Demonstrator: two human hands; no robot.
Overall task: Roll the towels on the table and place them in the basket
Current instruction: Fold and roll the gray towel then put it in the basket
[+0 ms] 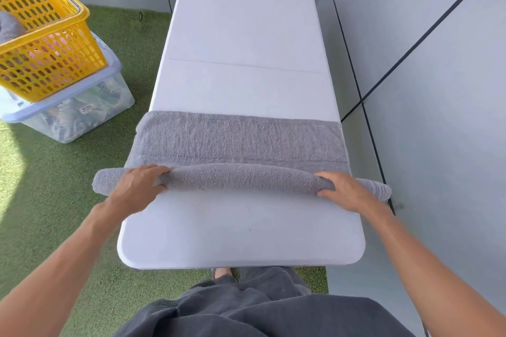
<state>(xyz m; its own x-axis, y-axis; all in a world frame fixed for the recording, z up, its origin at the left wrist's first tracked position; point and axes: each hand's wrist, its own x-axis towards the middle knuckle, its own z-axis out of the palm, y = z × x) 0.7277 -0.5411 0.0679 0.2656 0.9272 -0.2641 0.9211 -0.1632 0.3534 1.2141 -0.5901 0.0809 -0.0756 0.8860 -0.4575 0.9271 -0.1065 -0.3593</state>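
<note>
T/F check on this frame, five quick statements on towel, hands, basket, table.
1. Both hands grip the rolled part of the grey towel. True: left hand and right hand curl round the roll.
2. The towel is fully rolled. False: a flat stretch lies beyond the roll.
3. The yellow basket stands on the white table. False: it sits on a clear lidded storage box left of the table.
4. The basket already holds something grey. True.
5. The floor under the box is bare tile. False: green artificial turf.
</note>
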